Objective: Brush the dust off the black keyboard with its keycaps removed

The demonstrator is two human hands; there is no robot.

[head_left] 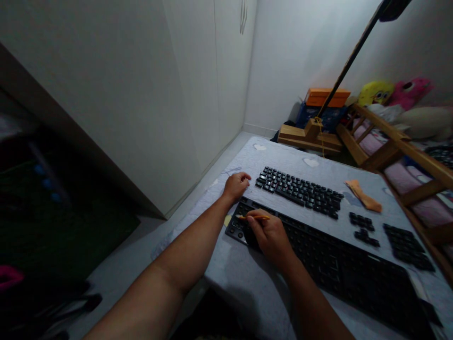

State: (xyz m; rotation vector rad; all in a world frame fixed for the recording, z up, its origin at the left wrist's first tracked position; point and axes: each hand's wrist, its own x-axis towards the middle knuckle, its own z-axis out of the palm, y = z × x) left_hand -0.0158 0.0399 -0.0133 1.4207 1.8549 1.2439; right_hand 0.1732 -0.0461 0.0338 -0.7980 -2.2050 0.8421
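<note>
A black keyboard base (318, 255), its key sockets bare of caps, lies slantwise along the near side of the cloth-covered table. My right hand (271, 233) is closed around a slim orange brush (261, 217), whose pale tip is over the base's left end. Just beyond that end, my left hand (238, 185) rests on the cloth with loosely bent fingers and nothing visible in it. Close to its fingertips starts a block of black keycaps (297, 189), laid out in keyboard rows. Farther right are a small keycap group (361, 221) and a number-pad group (406, 246).
An orange-brown cloth strip (364, 196) lies on the light patterned tablecloth (283, 150). White cabinet doors (191, 94) rise on the left. Past the table stand a wooden stand with a dark pole (348, 63), an orange box (327, 97) and a wooden rail (399, 134).
</note>
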